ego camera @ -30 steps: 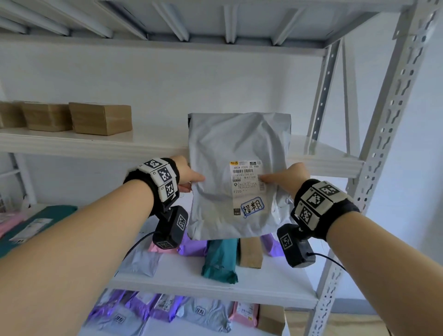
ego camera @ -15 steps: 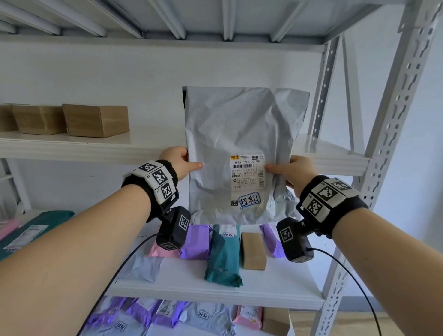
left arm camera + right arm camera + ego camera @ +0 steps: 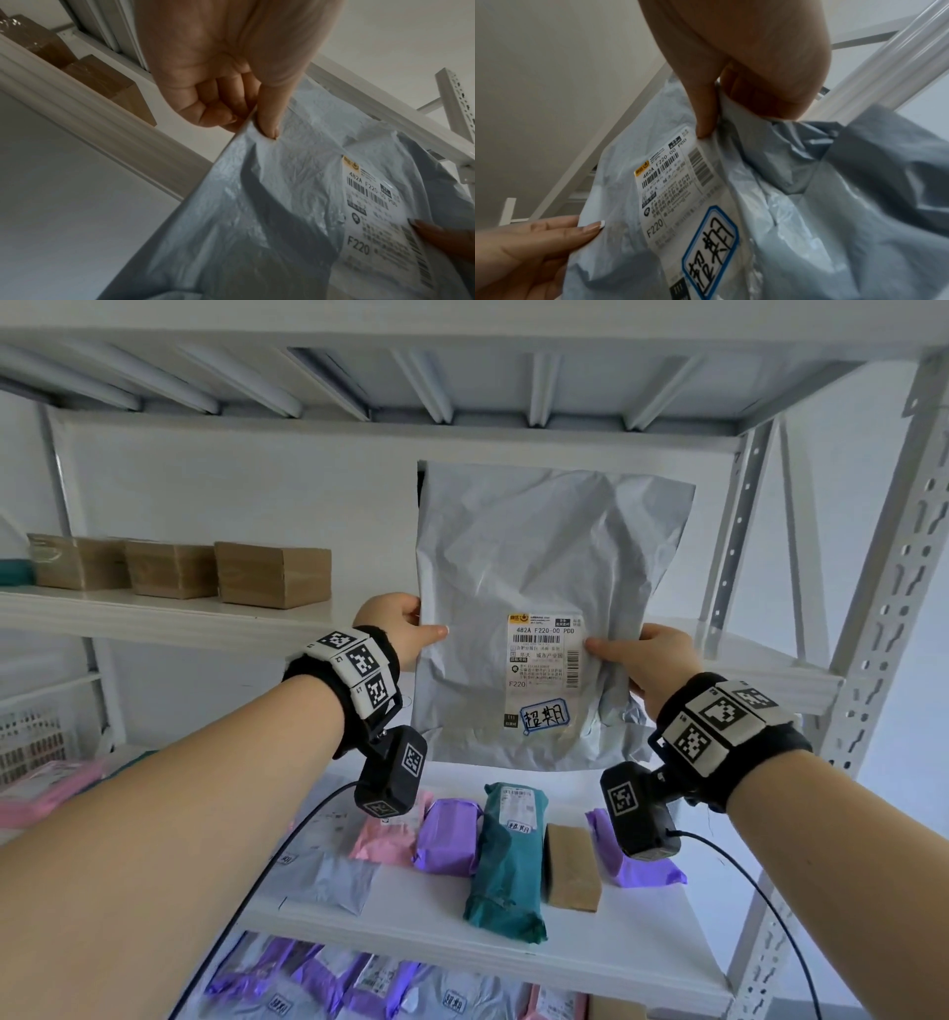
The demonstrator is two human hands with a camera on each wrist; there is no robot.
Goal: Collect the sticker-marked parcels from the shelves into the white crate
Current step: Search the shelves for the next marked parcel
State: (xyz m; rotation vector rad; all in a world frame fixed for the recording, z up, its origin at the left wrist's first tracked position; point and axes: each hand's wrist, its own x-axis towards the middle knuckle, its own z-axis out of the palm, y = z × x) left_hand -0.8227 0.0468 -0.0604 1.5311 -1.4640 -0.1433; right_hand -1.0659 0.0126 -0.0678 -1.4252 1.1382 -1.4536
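Thumbs and fingers of your left hand (image 3: 398, 629) and right hand (image 3: 649, 660) pinch the upright parcel's (image 3: 544, 588) side edges.

Grey poly mailer parcel (image 3: 539, 588), crinkled, held upright in front of the middle shelf (image 3: 169, 618). White shipping label (image 3: 545, 654) on its lower front; blue-bordered handwritten sticker (image 3: 545, 719) just below the label. Bottom edge hangs below the shelf's edge.

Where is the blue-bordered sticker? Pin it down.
In the head view, the blue-bordered sticker sits low on the grey parcel, under its shipping label, between the left hand and right hand.
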